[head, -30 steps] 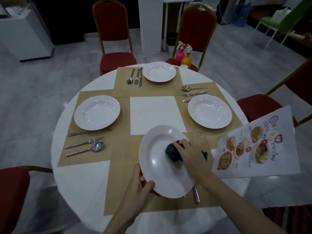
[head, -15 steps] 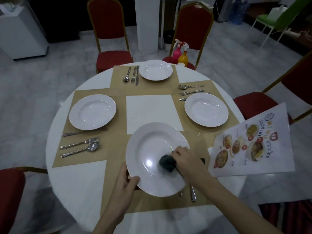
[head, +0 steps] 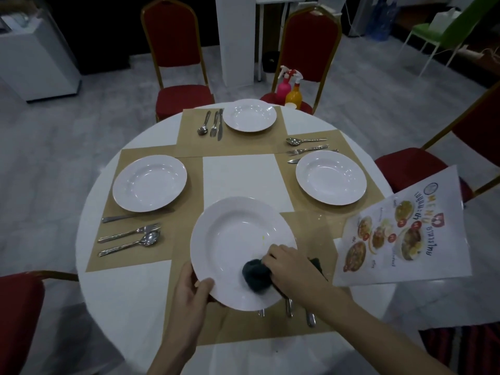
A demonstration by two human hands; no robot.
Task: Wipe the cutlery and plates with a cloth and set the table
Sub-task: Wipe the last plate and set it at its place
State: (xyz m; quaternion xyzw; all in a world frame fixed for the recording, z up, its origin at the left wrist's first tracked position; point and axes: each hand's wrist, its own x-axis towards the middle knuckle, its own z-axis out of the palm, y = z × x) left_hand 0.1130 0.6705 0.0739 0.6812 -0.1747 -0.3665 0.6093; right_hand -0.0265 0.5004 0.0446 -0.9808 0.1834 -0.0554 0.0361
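Note:
A white deep plate (head: 232,239) is held tilted above the near tan placemat (head: 243,326). My left hand (head: 189,296) grips its near left rim. My right hand (head: 289,263) presses a dark cloth (head: 255,274) onto the plate's lower right part. A small yellow speck shows on the plate near the cloth. Under the plate, the handle ends of cutlery (head: 289,309) stick out on the placemat. Three more white plates lie on placemats: left (head: 149,183), far (head: 249,115) and right (head: 331,177), each with a spoon, fork and knife beside it.
The round white table (head: 130,293) is ringed by red chairs (head: 177,47). A printed menu sheet (head: 400,234) lies at the right edge. Pink and orange spray bottles (head: 289,87) stand on the far chair seat. A white square (head: 240,180) marks the table's middle.
My right hand and the cloth have slid from the plate's middle right down toward its near rim. The plate has tilted flatter, and my left hand has shifted along the rim.

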